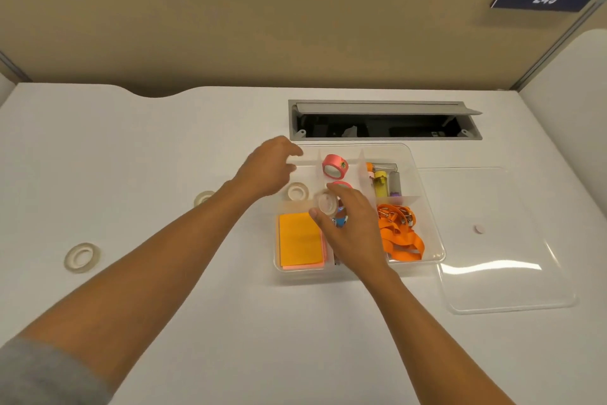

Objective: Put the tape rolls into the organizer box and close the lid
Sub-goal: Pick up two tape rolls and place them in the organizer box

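Observation:
The clear organizer box (430,233) sits open on the white desk, its clear lid (505,273) lying flat to its right. My right hand (353,230) holds a clear tape roll (325,203) over the box's middle section. My left hand (267,171) hovers at the box's left edge, fingers loosely apart and holding nothing. A clear tape roll (298,191) lies inside the box's left compartment. A pink tape roll (334,166) stands in the back middle compartment, and a second pink roll (341,185) peeks out behind my right hand. Two clear rolls lie on the desk: one (203,198) partly behind my left forearm, another (82,257) far left.
The box also holds orange sticky notes (300,240), an orange lanyard with clips (400,233) and small bottles (381,186). An open cable hatch (384,123) lies behind the box. A beige partition (262,26) backs the desk. A small pink disc (479,229) shows at the lid.

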The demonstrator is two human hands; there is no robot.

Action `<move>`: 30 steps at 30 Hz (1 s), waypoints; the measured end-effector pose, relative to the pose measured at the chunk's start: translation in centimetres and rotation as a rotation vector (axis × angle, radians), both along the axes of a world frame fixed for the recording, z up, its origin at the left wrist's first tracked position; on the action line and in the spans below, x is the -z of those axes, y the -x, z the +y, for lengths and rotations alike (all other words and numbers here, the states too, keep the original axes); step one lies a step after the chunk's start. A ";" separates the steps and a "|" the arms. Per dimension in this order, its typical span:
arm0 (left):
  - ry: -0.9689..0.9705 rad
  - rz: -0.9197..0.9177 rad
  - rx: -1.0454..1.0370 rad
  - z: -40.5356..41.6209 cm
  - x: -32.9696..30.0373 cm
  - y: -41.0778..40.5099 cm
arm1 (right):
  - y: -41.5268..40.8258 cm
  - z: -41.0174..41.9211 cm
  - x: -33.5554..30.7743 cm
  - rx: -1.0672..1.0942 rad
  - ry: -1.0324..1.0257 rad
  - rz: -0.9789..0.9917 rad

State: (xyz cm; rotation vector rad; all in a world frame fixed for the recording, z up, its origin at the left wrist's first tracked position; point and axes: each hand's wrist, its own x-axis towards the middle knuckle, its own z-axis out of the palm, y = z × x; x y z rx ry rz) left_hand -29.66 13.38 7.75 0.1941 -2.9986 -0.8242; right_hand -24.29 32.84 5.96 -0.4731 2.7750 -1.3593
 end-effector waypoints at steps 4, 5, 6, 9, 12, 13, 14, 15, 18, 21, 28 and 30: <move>-0.193 0.097 -0.257 -1.2 0.9 -3.3 | 2.8 -2.7 -0.8 -0.017 -0.042 -0.017; -0.228 0.073 -0.296 -1.3 1.2 -4.0 | 3.7 -3.5 -0.9 -0.022 -0.053 -0.006; -0.257 0.038 -0.326 -1.3 1.6 -4.6 | 4.6 -4.4 -1.0 -0.027 -0.079 0.006; -0.381 -0.077 -0.350 -1.0 2.4 -6.1 | 6.9 -6.9 -0.6 -0.024 -0.200 -0.016; -0.517 -0.143 -0.331 -0.7 2.8 -6.9 | 8.1 -8.5 1.0 0.004 -0.267 -0.060; -0.537 -0.148 -0.334 -0.6 2.9 -7.0 | 8.4 -8.9 1.6 0.008 -0.303 -0.067; -0.555 -0.150 -0.338 -0.6 2.9 -7.0 | 8.6 -9.2 2.1 0.015 -0.343 -0.067; -0.573 -0.151 -0.341 -0.6 2.9 -7.0 | 8.8 -9.5 2.5 0.027 -0.376 -0.063; -0.617 -0.154 -0.337 -0.7 2.8 -7.0 | 9.2 -10.1 3.3 0.039 -0.413 -0.042; -0.626 -0.163 -0.329 -0.9 2.8 -7.0 | 9.4 -10.4 4.0 -0.006 -0.493 -0.026; -0.632 -0.164 -0.318 -0.9 2.8 -7.0 | 10.0 -10.3 3.9 -0.073 -0.573 -0.112; -0.635 -0.162 -0.315 -1.0 2.9 -7.1 | 10.0 -10.2 3.7 -0.096 -0.618 -0.107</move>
